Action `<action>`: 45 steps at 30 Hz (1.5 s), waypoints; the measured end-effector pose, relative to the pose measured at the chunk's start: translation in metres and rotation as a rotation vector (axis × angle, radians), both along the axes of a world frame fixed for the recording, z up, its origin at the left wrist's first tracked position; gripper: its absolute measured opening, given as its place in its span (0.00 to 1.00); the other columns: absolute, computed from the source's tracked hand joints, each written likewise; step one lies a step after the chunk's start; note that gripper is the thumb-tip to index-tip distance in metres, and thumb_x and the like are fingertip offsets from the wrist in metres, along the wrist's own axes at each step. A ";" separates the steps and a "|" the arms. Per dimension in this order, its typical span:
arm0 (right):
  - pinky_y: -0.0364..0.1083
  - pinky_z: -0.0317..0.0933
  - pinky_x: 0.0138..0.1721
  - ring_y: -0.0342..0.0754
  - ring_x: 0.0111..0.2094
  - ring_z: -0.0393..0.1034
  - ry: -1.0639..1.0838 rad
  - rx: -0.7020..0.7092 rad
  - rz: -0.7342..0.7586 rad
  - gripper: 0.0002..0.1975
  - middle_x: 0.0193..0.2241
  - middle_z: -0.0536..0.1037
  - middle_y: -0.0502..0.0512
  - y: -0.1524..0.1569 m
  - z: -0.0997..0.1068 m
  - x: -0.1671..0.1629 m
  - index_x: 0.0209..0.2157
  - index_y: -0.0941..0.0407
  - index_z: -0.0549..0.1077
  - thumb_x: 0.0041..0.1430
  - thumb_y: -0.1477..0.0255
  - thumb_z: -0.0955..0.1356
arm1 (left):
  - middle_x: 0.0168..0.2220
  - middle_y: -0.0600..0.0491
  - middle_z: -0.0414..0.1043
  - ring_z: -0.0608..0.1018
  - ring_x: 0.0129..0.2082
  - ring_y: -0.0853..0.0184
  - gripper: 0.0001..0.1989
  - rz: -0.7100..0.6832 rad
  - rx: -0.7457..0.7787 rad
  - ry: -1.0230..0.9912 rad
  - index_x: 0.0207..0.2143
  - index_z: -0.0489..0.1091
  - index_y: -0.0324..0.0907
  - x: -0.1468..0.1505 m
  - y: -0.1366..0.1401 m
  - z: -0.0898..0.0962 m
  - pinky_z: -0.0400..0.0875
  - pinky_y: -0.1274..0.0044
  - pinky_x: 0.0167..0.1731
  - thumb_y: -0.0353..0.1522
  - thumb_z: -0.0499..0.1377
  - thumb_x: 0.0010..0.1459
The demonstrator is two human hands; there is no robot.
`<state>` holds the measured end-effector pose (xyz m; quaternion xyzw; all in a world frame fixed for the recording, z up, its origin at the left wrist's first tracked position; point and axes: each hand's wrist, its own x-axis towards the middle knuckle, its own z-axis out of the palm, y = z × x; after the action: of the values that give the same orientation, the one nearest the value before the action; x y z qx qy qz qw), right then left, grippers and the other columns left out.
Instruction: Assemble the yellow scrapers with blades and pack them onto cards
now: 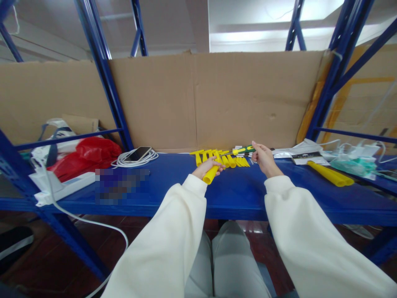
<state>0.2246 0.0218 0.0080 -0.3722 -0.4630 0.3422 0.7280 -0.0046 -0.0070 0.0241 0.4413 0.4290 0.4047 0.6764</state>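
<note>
My left hand [206,166] is closed around a yellow plastic tube [211,175], whose open round end points toward me. In my right hand [263,158] is a screwdriver [243,150] with a yellow and green handle. Its thin shaft points left, toward the far end of the tube; whether the tip touches it I cannot tell. Behind my left hand several more yellow tubes [231,161] lie side by side on the blue shelf [173,178]. Small flat yellow pieces [241,162] lie to their right, near some tiny metal parts too small to name.
Two long yellow tubes [330,174] lie at the right, near a white packet [310,158] and a greenish bag [353,163]. On the left are a phone [138,154] on a coiled white cable [124,159], a red bag [96,153] and a white power strip [68,186]. Cardboard [155,103] walls the back.
</note>
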 end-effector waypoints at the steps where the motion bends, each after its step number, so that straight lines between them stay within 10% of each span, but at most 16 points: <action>1: 0.37 0.47 0.11 0.36 0.10 0.54 -0.002 0.002 0.003 0.26 0.09 0.61 0.40 0.000 0.000 0.000 0.25 0.54 0.68 0.39 0.52 0.79 | 0.36 0.49 0.77 0.70 0.15 0.75 0.41 0.000 -0.001 -0.003 0.70 0.43 0.45 0.000 0.001 -0.001 0.63 0.85 0.14 0.17 0.51 0.58; 45: 0.38 0.52 0.15 0.38 0.14 0.60 0.067 0.167 -0.052 0.22 0.11 0.66 0.43 -0.003 0.003 -0.006 0.23 0.54 0.69 0.41 0.55 0.79 | 0.39 0.49 0.77 0.71 0.17 0.76 0.43 -0.044 0.043 -0.065 0.70 0.46 0.48 -0.001 0.002 -0.001 0.61 0.86 0.14 0.18 0.56 0.56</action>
<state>0.2182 0.0190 0.0112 -0.3103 -0.4556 0.2957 0.7802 -0.0051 -0.0051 0.0226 0.4519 0.3882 0.4129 0.6889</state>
